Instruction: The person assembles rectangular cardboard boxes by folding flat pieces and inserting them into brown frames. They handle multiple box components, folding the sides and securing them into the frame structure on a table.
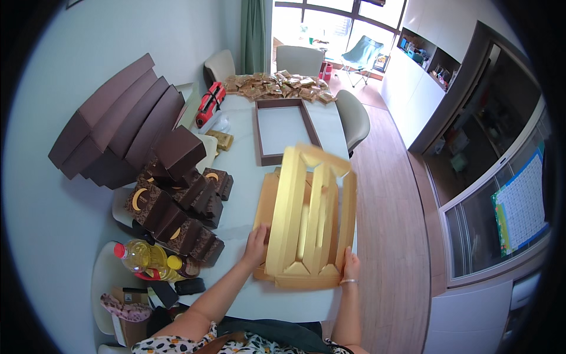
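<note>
1. I have the gold insert [281,215] over the table [253,305], toward the near edge and close to the right edge; its far end is slightly blurred.
2. My right hand [352,266] grasps the insert at its near right corner, thumb on top.
3. My left hand [256,245] is at the insert's left side, fingers curled; I cannot tell whether they grip it or the gold card [267,194] lying beneath.
4. Just beyond the insert, I see a brown frame [271,160] flat on the table.
5. Gold packets [283,87] are heaped along the far edge.
6. Toward the table's far left corner lies a red tool [210,105].
7. Small brown boxes [191,194] crowd the left edge, with large brown boxes [118,106] stacked behind them against the wall.
</note>
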Demonstrator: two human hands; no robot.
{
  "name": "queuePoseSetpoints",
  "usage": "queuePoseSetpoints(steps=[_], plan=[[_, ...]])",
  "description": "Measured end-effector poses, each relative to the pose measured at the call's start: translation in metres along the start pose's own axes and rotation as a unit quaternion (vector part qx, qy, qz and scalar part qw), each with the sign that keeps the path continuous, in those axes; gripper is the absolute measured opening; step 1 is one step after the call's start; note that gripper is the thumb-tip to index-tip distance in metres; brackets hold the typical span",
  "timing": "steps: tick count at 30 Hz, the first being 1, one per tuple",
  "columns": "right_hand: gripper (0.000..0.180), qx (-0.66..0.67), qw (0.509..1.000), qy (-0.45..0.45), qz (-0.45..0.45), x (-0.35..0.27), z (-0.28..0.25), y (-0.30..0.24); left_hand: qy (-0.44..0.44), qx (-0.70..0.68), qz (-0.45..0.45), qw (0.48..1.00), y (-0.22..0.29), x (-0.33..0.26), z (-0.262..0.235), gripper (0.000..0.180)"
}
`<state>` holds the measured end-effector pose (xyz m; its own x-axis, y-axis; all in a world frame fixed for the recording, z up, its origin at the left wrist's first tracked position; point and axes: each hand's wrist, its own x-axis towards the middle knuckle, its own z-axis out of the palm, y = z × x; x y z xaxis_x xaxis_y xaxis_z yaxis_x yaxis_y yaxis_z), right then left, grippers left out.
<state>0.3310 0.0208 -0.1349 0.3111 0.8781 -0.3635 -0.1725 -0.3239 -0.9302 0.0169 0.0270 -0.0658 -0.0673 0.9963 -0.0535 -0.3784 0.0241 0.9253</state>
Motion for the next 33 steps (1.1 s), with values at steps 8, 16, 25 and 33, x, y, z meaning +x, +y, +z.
queuePoseSetpoints(steps=[8,16,25,33], plan=[[0.043,0.242,0.968,-0.003,0.059,0.056,0.121,-0.102,0.119,0.499,0.382,0.769,-0.019,0.223,0.014,0.034],[0.044,0.121,0.986,-0.1,0.048,0.135,0.106,-0.11,0.174,0.61,0.117,0.764,0.0,0.28,0.012,0.046],[0.048,-0.384,0.919,0.055,-0.066,0.022,-0.022,-0.061,0.193,0.193,0.063,0.96,0.063,0.326,-0.063,0.027],[0.051,-0.675,0.716,0.017,-0.176,0.062,0.027,-0.096,0.116,0.707,0.114,0.688,0.024,0.295,0.023,0.021]])
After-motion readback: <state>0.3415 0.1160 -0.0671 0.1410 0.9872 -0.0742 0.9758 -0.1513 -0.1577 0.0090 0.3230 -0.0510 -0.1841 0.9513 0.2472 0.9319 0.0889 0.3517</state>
